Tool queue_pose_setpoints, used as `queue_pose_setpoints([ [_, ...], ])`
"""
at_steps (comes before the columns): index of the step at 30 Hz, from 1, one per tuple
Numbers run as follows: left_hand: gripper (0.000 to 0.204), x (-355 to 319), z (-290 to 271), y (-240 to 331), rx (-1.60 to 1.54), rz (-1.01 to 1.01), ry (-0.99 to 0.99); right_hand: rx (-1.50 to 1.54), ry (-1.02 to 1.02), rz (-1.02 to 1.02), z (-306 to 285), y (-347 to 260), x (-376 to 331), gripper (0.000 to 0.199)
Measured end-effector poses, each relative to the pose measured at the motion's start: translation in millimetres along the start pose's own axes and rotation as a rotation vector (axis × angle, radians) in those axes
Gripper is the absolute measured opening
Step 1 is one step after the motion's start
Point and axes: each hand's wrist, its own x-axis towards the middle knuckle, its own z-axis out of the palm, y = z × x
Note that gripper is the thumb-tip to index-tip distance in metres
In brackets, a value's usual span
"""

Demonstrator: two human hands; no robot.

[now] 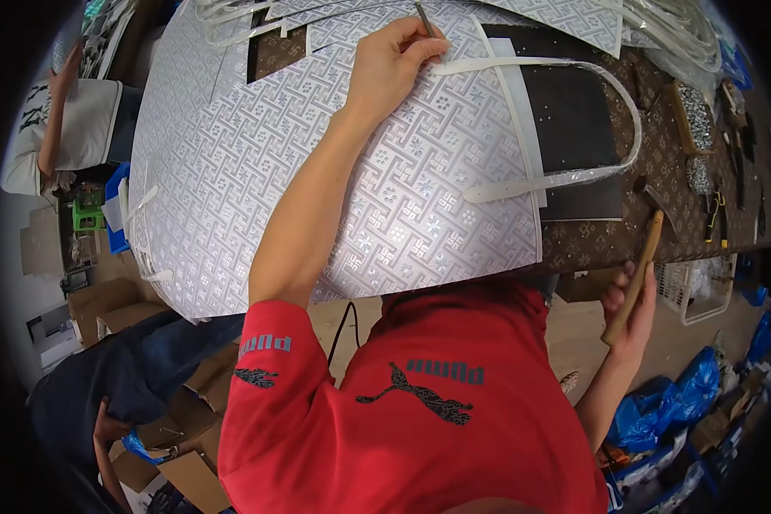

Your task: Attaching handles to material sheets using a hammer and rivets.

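My left hand (pixel 392 67) is closed in a pinch around a thin metal rod (pixel 425 19), probably a punch, held upright at one end of a white strap handle (pixel 630 98). That strap curves in a loop to the right. Its other end lies flat on a silvery-white patterned sheet (pixel 257 171), and clear film seems to cover part of it. Off the table's near right edge, my right hand (pixel 632 308) grips the wooden shaft of a hammer (pixel 638 274). The hammer's metal head (pixel 660 206) is up over the brown tabletop.
A tray of small metal pieces (pixel 694 116) and yellow-handled pliers (pixel 714 218) lie at the right. More straps (pixel 677 21) pile up at the far side. Below the table stand a white basket (pixel 702 287) and blue bags (pixel 668 398). Two other people are at the left.
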Motion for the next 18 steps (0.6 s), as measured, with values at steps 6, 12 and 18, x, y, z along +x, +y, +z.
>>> queue_pose_setpoints([
  [6,0.012,-0.5,4.3,-11.9,0.020,0.032,0.005,-0.088,-0.185,-0.218,-11.3,4.2,-9.6,0.019],
  [12,0.011,-5.8,6.3,3.5,0.029,-0.004,-0.037,-0.340,0.076,-0.704,34.4,-12.7,-41.0,0.013],
  [18,0.011,-8.1,6.5,3.6,0.105,0.012,-0.037,-0.696,-0.015,-0.553,76.9,-12.9,-51.4,0.016],
])
